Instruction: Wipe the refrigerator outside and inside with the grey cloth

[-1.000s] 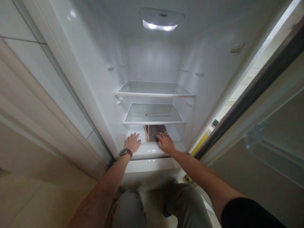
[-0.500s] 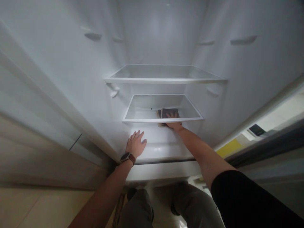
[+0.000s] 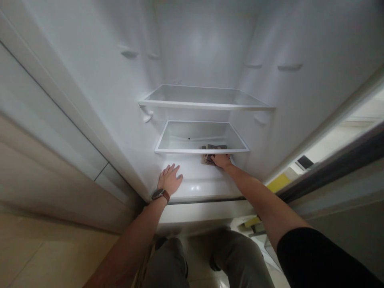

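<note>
Inside a white refrigerator [image 3: 192,182], my right hand [image 3: 222,160] reaches in under the lower shelf. It grips a folded dark brown and tan cloth [image 3: 207,159] that lies on the refrigerator's bottom surface. Part of the cloth shows through the clear lower shelf, and my fingertips are partly hidden in its folds. My left hand [image 3: 170,179] rests at the front left of the bottom surface, palm down with fingers spread, holding nothing. A watch with a brown strap [image 3: 161,194] is on the left wrist.
A clear lower shelf with a white rim [image 3: 201,151] sits just above my right hand, and an upper shelf [image 3: 207,105] spans higher up. Shelf supports [image 3: 289,67] jut from the side walls. On the right, past the wall edge, is a yellow item [image 3: 278,183].
My right hand has drawn the cloth a little toward the front, and the cloth is now more bunched. My left hand stays in place. The camera view has shifted slightly.
</note>
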The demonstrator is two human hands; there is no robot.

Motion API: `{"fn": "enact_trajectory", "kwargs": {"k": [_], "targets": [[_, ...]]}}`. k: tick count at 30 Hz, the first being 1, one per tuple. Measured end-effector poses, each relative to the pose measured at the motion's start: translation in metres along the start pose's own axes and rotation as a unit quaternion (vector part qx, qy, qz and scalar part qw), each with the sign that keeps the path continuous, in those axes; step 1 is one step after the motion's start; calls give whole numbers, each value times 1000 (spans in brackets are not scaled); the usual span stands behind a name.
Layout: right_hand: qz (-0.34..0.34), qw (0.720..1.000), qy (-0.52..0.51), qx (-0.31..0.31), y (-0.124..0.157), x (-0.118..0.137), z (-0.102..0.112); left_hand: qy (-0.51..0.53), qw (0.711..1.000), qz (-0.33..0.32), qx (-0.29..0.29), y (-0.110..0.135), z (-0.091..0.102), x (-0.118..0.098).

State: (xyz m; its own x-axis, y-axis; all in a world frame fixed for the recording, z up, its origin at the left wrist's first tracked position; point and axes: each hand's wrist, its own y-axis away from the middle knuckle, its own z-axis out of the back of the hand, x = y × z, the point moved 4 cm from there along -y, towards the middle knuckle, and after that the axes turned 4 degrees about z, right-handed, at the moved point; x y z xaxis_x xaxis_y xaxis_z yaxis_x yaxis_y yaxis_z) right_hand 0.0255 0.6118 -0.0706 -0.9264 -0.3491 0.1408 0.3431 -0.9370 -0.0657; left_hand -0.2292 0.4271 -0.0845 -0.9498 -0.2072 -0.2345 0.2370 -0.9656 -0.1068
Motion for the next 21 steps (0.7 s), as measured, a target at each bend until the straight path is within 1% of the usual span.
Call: {"fn": "enact_trajectory", "kwargs": {"k": [2,6,9,10,11,12,13,14,16,17,19,21], "targets": [[-8,1000,23,0,19,1,1,1,1000,-2,2,-1,-2,1],[5,998,54,3,52,9,2,5,1000,-12,0,-5,-6,3],[-4,998,70,-6,73,17,5,10,1000,-11,-6,-6,-4,3],[-3,997,72,-12,79,20,6,14,1000,-20,-8,-4,-3,2],[-1,997,71,-19,86,23,7,20,999,-44,-6,-1,-2,-2],[1,998,60,-26,92,26,9,28,996,-84,0,4,-2,-7],[3,999,40,-34,98,27,10,36,990,-139,11,11,-2,-14],[2,999,15,-42,103,28,12,42,977,-207,28,18,-4,-23],[-3,998,-38,-54,110,26,15,39,938,-338,65,34,-9,-39],[-6,997,-59,-59,112,25,16,31,918,-388,79,40,-12,-46],[-14,993,-90,-69,109,24,19,11,883,-459,95,47,-17,-54],[-20,988,-133,-81,98,31,21,-5,860,-501,97,46,-21,-57]]}}
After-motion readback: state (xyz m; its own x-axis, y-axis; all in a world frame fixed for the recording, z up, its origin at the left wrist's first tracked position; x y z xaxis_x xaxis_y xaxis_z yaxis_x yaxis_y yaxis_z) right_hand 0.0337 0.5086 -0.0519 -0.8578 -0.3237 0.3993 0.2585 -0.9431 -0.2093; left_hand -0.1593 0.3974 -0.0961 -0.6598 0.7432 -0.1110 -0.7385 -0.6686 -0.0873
